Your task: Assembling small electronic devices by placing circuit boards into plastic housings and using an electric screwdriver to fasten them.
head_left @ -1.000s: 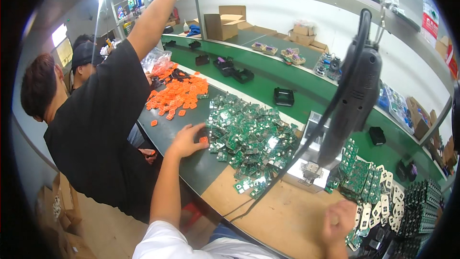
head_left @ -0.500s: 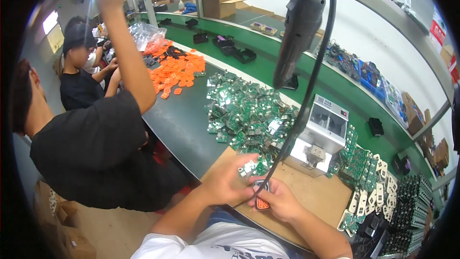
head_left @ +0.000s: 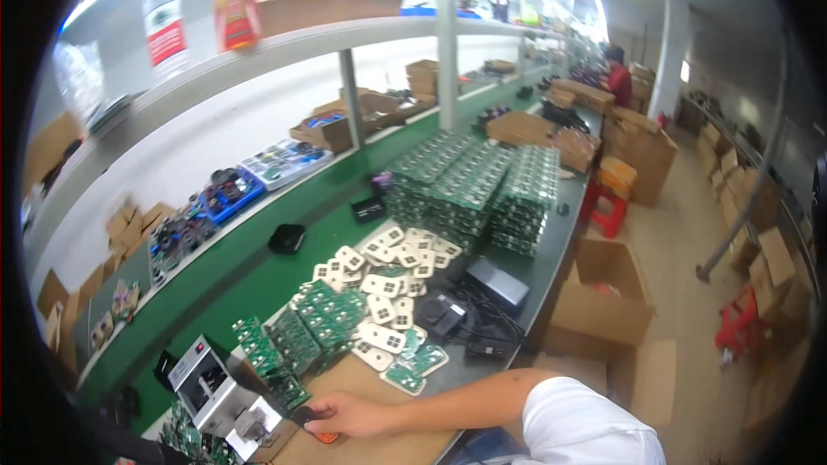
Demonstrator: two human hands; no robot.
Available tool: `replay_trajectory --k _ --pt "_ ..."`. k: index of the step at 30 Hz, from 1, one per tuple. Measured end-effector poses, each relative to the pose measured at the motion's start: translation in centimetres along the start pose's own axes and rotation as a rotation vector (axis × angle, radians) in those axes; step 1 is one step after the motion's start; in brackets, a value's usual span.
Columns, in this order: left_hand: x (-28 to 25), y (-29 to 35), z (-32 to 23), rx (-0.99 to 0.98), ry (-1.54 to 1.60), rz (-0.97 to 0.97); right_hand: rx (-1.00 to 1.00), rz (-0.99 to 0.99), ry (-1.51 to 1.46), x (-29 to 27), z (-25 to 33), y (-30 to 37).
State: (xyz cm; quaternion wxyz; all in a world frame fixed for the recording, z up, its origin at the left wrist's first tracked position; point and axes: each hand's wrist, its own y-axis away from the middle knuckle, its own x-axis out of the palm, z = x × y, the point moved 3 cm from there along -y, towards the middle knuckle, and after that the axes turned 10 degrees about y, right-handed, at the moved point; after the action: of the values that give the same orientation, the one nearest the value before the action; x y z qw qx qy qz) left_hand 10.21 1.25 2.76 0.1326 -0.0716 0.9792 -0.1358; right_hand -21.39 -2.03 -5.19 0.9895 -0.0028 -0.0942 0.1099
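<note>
My right hand [head_left: 349, 414] is closed near the left end of the brown board [head_left: 383, 392]. It grips a small black remote-like device [head_left: 303, 416]; an orange part [head_left: 326, 437] shows under the fingers, and most of the device is hidden. Just left of that hand stands a silver machine [head_left: 205, 396] with a metal fixture at its front. Green circuit boards [head_left: 297, 340] lie right behind the hand. Cream-coloured frames [head_left: 383, 310], some with circuit boards in them, are piled to its right. My left hand is out of view.
Tall stacks of circuit boards [head_left: 469, 181] rise farther along the bench. A black and silver power unit [head_left: 498, 284] with cables sits by the bench edge. A shelf [head_left: 284, 43] carrying bottles runs above. Cardboard boxes [head_left: 603, 293] stand on the floor at the right.
My view has swung far to the right. The left hand and the co-workers at the left have gone out of view. My right hand still holds the device, now beside the silver machine.
</note>
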Motion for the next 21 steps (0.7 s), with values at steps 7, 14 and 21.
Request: replay_trajectory --k 7,14,21 --pt "12.2 -2.7 -4.2 0.345 -0.242 0.726 0.084 -0.001 -0.036 -0.2 0.7 0.0" --pt "16.0 -2.2 -0.4 -0.109 0.24 0.763 -0.09 0.071 0.077 -1.0 -0.5 -1.1" --pt "14.1 -3.2 0.1 0.136 0.082 0.886 0.027 0.162 0.148 -0.5 1.0 -0.1"
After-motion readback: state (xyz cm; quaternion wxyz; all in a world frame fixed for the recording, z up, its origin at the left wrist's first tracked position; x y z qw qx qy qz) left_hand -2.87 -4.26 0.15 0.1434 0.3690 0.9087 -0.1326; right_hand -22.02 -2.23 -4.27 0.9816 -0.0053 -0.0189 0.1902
